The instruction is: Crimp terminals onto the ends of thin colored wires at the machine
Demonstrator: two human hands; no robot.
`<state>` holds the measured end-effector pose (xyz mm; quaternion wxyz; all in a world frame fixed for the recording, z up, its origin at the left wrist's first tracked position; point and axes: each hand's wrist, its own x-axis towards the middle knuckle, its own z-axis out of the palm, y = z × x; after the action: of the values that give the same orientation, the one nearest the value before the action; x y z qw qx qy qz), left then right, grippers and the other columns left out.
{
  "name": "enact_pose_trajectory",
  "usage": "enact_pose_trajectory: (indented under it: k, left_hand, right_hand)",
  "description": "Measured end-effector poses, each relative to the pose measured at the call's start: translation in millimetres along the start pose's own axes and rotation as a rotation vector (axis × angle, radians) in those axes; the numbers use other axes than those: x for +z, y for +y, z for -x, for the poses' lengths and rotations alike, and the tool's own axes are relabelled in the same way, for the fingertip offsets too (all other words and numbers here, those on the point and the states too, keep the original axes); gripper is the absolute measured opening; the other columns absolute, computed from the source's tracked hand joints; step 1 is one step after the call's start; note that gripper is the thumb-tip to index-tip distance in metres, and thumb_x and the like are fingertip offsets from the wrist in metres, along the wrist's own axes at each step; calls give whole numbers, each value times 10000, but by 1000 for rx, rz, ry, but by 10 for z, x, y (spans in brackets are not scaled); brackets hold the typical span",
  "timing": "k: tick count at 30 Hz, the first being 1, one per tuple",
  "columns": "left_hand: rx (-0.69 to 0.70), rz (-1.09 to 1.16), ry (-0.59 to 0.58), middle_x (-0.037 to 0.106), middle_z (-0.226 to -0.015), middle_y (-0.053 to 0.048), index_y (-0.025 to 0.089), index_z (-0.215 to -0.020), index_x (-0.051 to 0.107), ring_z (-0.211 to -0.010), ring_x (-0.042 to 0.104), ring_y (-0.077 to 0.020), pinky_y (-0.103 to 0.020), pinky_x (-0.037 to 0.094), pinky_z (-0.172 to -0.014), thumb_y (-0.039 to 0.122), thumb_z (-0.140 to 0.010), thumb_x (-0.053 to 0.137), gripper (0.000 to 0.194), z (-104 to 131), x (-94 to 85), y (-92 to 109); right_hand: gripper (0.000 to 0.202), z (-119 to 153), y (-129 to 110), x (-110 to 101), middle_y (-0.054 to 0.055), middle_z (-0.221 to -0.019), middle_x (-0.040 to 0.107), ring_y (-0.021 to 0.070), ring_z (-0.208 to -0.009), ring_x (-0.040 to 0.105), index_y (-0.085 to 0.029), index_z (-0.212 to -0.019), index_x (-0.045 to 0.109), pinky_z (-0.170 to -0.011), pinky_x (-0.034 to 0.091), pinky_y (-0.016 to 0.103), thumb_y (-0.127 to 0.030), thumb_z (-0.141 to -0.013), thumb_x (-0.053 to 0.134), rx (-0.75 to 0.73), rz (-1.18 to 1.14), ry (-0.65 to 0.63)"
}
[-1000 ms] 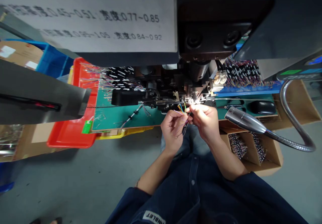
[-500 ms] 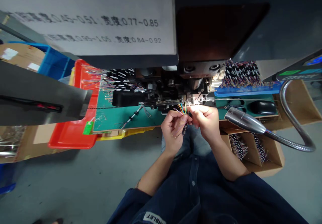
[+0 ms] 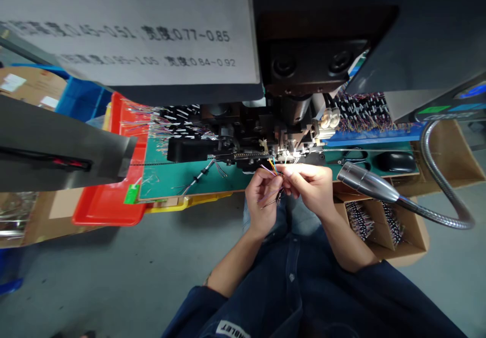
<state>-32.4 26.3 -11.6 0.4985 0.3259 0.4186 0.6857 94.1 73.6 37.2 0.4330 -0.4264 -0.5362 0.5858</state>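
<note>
Thin coloured wires (image 3: 272, 165) fan out between my two hands, just in front of a crimping machine (image 3: 292, 143). My left hand (image 3: 261, 196) is closed round the bundle, and loose wire ends hang below its fingers. My right hand (image 3: 309, 182) pinches at the wires close to the machine's lit working point, its fingertips touching the left hand's. Which single wire the right fingers grip is too small to make out. A strip of terminals (image 3: 250, 154) runs into the machine from the left.
On the green bench top (image 3: 155, 183) lies a short wire harness (image 3: 199, 177). A red tray (image 3: 106, 203) stands left. To the right are a bendable metal lamp (image 3: 368, 182), scissors (image 3: 355, 156), a black mouse-like object (image 3: 397, 161), a blue tray (image 3: 375, 136) of harnesses and a divided cardboard box (image 3: 412, 241).
The machine's ram parts have shifted, and a bolted block now shows in its opening. My right hand has drawn slightly down and right from the working point. The view has shifted a little.
</note>
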Motion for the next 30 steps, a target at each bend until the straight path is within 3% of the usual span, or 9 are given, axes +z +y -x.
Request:
enact_pose_trajectory:
  k: [9, 16, 23, 30]
  left_hand:
    - [-69, 53, -22, 621, -745, 40, 244, -983, 706, -665, 677, -148, -287, 658, -700, 494, -1097, 852, 311, 17, 19, 15]
    - [-44, -18, 42, 742, -912, 6, 257, -995, 701, -697, 682, -144, -283, 649, -696, 553, -1077, 857, 345, 14, 39, 7]
    - [35, -48, 116, 747, -884, 14, 235, -997, 729, -682, 679, -121, -229, 600, -645, 483, -1077, 879, 300, -20, 49, 12]
    - [54, -29, 159, 747, -831, 19, 225, -991, 730, -674, 740, -128, -220, 630, -610, 461, -1067, 899, 299, -74, 56, 32]
  right_hand:
    - [299, 25, -40, -25, 1, -649, 720, 144, -529, 594, -249, -1082, 975, -537, 540, 296, -478, -1128, 788, -75, 18, -15]
    - [366, 3, -31, -17, -14, -598, 662, 129, -470, 504, -220, -925, 924, -503, 483, 296, -553, -1049, 836, 41, -65, 38]
    - [423, -72, 52, 38, -47, -533, 572, 130, -453, 458, -230, -834, 859, -503, 481, 313, -632, -945, 927, 110, -225, 74]
    - [397, -96, 86, 108, -71, -461, 501, 128, -431, 423, -227, -832, 883, -509, 480, 321, -596, -974, 910, 135, -280, 91]
